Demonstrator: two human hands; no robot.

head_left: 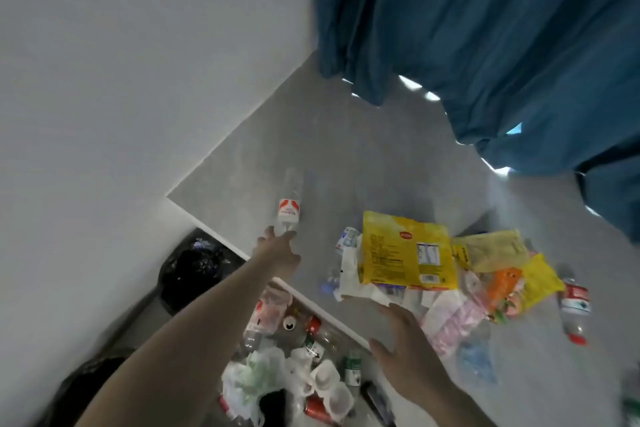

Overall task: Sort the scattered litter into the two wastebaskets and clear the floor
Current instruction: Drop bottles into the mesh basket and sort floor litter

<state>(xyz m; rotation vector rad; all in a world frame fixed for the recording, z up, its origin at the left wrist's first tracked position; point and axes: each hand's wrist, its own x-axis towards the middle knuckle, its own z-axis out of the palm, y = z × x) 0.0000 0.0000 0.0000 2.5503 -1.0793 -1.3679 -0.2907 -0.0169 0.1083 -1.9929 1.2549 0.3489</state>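
My left hand reaches far forward, and its fingertips close around the near end of a clear bottle with a red and white label. My right hand hovers with spread fingers and holds nothing, just over the white rim of a wastebasket. That basket holds bottles, cans, cups and plastic bags. A second wastebasket, lined with a black bag, stands by the wall. On the grey floor lies a litter pile: a large yellow packet, pale wrappers, an orange packet and a red-labelled bottle.
A blue curtain hangs at the top right, down to the floor. A white wall fills the left. A crumpled blue plastic piece and a small bottle lie near the pile. A dark shape sits at the bottom left.
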